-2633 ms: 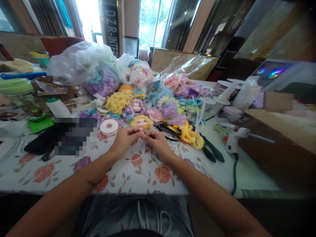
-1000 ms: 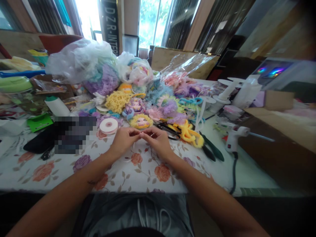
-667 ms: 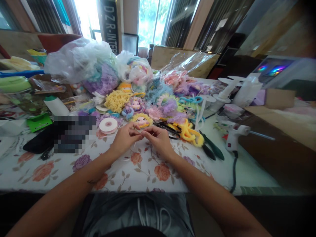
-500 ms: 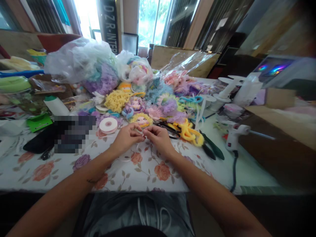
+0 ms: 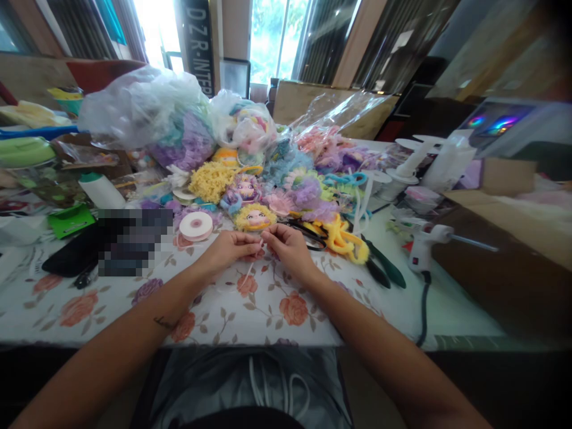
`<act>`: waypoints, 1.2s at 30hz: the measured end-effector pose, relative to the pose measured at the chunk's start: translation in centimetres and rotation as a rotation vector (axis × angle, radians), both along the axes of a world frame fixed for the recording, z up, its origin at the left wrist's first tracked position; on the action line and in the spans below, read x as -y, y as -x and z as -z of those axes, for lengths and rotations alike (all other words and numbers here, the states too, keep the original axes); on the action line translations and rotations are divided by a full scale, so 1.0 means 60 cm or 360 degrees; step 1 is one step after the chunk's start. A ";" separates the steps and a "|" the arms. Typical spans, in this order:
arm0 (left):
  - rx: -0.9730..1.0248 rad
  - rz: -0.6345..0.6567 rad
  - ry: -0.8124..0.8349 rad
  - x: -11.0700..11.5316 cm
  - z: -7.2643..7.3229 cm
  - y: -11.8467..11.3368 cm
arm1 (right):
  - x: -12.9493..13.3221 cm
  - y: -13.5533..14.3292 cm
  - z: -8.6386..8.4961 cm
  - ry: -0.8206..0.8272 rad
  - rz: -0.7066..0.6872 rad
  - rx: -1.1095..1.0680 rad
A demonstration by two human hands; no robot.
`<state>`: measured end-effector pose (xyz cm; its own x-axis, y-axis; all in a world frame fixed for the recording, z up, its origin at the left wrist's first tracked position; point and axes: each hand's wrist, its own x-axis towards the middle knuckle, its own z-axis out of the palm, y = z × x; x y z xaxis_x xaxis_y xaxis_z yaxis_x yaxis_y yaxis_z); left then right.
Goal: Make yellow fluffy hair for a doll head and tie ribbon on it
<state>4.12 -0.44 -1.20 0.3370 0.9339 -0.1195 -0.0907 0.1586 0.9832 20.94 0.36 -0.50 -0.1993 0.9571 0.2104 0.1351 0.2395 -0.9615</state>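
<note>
Over the flowered cloth, my left hand [image 5: 235, 245] and my right hand [image 5: 286, 243] meet with fingertips pinched together. Both pinch a thin pale ribbon [image 5: 250, 271], and a length of it hangs below the fingers. The part between the fingertips is mostly hidden. Just beyond my hands lies a doll head with curly yellow hair [image 5: 255, 217]. A white ribbon spool [image 5: 195, 226] lies flat to the left of my left hand. Black-handled scissors [image 5: 308, 233], partly covered, lie right behind my right hand.
Yarn pieces and plastic bags [image 5: 147, 110] pile up at the back. Yellow fuzzy stems [image 5: 337, 238] and dark green-handled pliers [image 5: 386, 265] lie to the right. Farther right are a white glue gun [image 5: 422, 247] with a cord and a cardboard box [image 5: 487, 238]. A black pouch [image 5: 71, 250] is at left.
My left hand's fingers have closed in and straightened toward the right fingertips. The ribbon's hanging end now shows below them. The things on the table have stayed put.
</note>
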 end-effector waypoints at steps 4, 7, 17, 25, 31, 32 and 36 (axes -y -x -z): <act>0.0034 -0.0005 0.0045 0.002 -0.005 -0.002 | 0.001 0.001 0.000 -0.0015 -0.0002 -0.0009; 0.0062 -0.0005 0.0068 0.004 -0.009 -0.004 | 0.003 0.002 0.000 -0.0016 0.0013 -0.0025; 0.0652 -0.0382 0.0139 -0.005 -0.025 0.001 | 0.012 0.012 -0.003 0.0336 -0.0347 -0.0207; 0.0848 -0.0405 0.0167 -0.003 -0.037 0.004 | 0.015 0.011 -0.003 0.0537 -0.0446 -0.0221; 0.0804 -0.0268 0.0180 -0.003 -0.046 0.014 | -0.002 -0.012 -0.017 0.0842 -0.0642 -0.0624; 0.0786 -0.0262 0.0180 -0.002 -0.047 0.014 | -0.004 -0.016 -0.018 0.0868 -0.0656 -0.0679; 0.0662 -0.0258 0.0150 0.001 -0.050 0.013 | -0.012 -0.025 -0.024 0.0921 -0.0599 -0.0795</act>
<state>3.34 -0.49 1.80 0.2246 0.9701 -0.0917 -0.5058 0.1965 0.8400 22.46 1.06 0.91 -0.5396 0.8296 -0.1434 -0.3278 -0.3639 -0.8718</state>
